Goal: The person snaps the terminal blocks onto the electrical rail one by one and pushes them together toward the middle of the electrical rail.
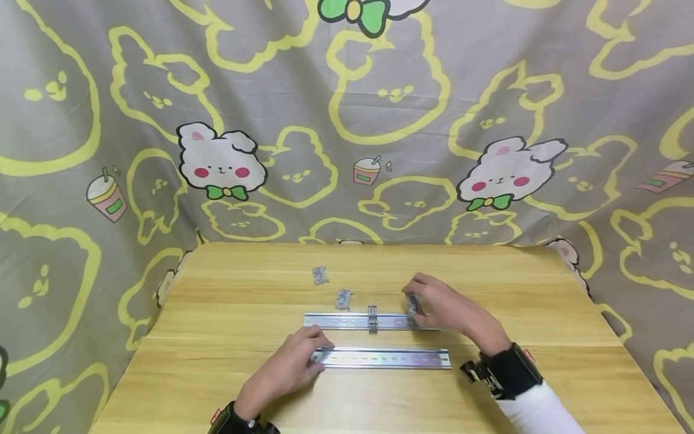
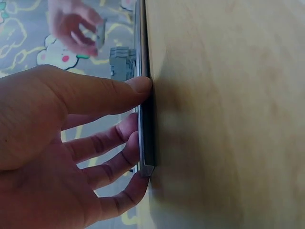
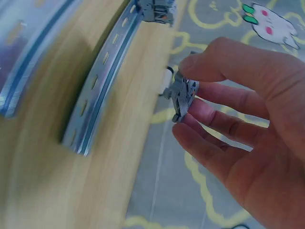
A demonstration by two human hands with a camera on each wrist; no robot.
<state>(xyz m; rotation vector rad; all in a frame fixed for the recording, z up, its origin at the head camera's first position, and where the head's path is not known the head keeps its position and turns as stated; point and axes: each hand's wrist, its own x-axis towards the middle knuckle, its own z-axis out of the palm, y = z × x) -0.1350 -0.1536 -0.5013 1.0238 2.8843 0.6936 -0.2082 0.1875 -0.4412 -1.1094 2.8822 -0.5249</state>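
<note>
Two slotted metal DIN rails lie on the wooden table, one behind the other. My left hand [image 1: 295, 358] grips the left end of the near rail [image 1: 387, 359], thumb along its front edge and fingers at its back. My right hand [image 1: 444, 305] holds a grey terminal block [image 3: 182, 93] over the right part of the far rail [image 1: 341, 321]. In the right wrist view, thumb and fingertips pinch the block by its edges. A small group of grey terminal blocks [image 1: 372, 319] stands upright across the middle of the far rail.
Two loose grey pieces lie behind the far rail: one piece [image 1: 344, 299] close to it, another piece [image 1: 320, 275] farther back to the left. A patterned grey curtain [image 1: 303, 150] hangs behind and around the wooden table [image 1: 244, 289].
</note>
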